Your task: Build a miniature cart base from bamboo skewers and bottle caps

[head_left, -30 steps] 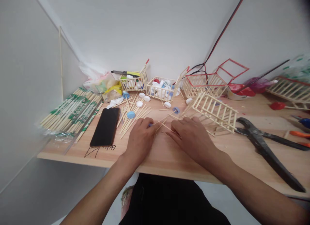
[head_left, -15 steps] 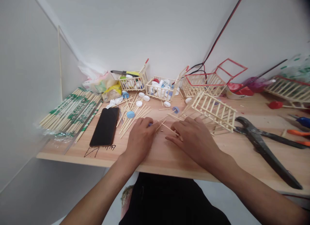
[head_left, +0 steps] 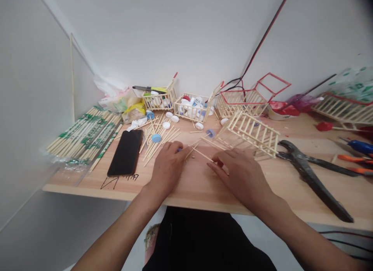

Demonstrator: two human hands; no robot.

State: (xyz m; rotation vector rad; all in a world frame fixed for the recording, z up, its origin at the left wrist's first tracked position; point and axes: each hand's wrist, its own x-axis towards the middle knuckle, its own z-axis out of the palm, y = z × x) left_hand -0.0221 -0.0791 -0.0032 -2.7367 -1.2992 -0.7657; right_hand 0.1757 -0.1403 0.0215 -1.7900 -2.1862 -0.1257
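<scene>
My left hand (head_left: 166, 164) rests on the table with its fingers closed on a thin bamboo stick (head_left: 197, 142) that pokes out from the fingertips. A small blue thing, mostly hidden, shows at its index finger. To the right, my right hand (head_left: 243, 172) has thumb and forefinger at the near end of another bamboo stick (head_left: 201, 153), which slants up toward the left fingertips. Just beyond the right hand, a tilted bamboo-stick basket frame (head_left: 253, 133) lies on the table. A blue-purple bottle cap (head_left: 210, 133) sits near the loose sticks.
Loose sticks (head_left: 160, 142) and a phone (head_left: 125, 152) lie left, beside wrapped chopsticks (head_left: 87, 135). Small stick carts (head_left: 190, 107) stand along the wall, one filled with bottle caps. Large black pliers (head_left: 314, 181) and orange-handled tools (head_left: 354, 159) lie right. The table's front edge (head_left: 99, 195) is close.
My right hand has shifted slightly right, its thumb now closer to the stick's end. My left hand stays nearly in place. The view has turned slightly right.
</scene>
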